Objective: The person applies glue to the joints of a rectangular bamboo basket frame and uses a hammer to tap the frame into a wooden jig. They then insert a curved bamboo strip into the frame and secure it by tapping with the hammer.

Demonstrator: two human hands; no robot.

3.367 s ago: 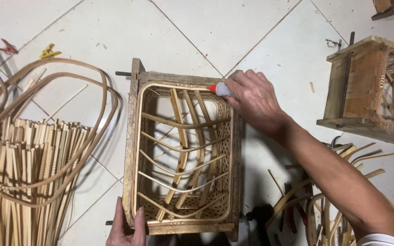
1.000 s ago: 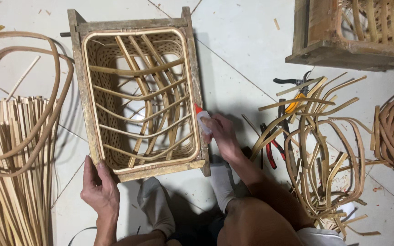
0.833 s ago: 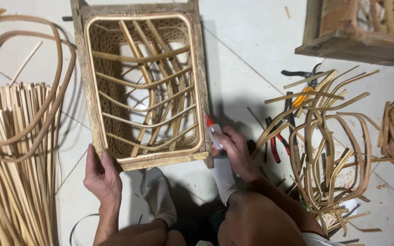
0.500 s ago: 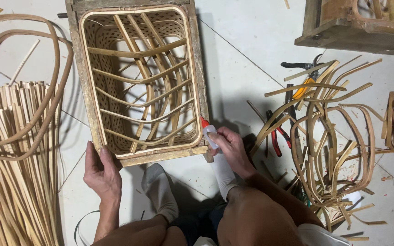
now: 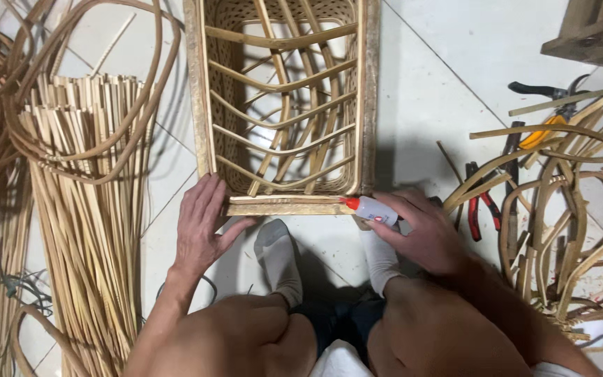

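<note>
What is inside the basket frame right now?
Inside the basket frame only curved bamboo ribs cross over a woven bottom; white floor shows through. The far end is cut off. The right hand holds a glue bottle at its rim.

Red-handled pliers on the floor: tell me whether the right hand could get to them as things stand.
Probably yes. The red-handled pliers lie just beyond the right hand, with bare tile between. But that hand already holds a glue bottle, and bent cane strips crowd the pliers' far side.
</note>
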